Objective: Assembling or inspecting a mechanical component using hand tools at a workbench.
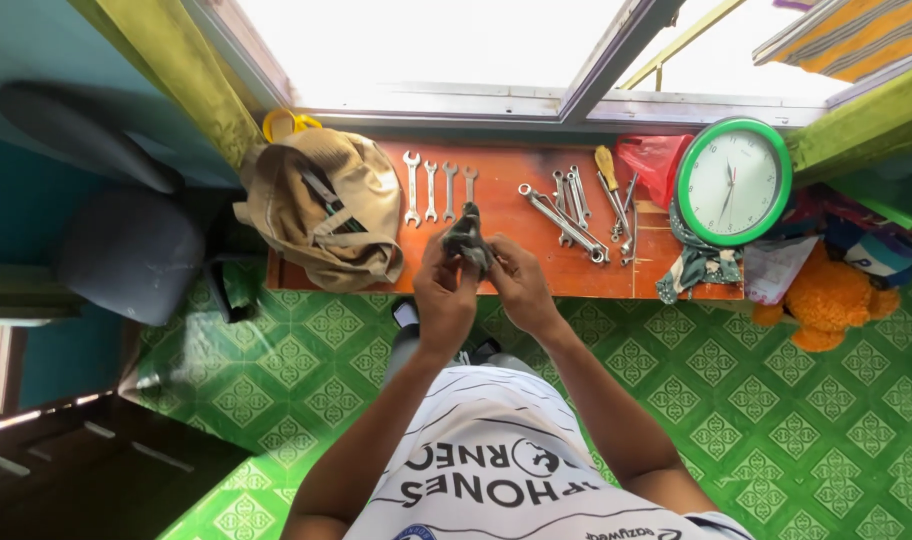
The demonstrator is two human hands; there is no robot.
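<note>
My left hand and right hand: fingers closed on a dark rag above the orange counter. Far left, a tan tool bag; right, a red plastic bag beside a round green-rimmed clock.

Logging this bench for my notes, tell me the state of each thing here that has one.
Dark cloth: bunched, held by both hands.
Left hand: closed on the cloth.
Right hand: gripping the cloth.
Tan bag: open, slumped on the orange bench.
Four wrenches: lying in a row.
Green clock: leaning face up.
</note>
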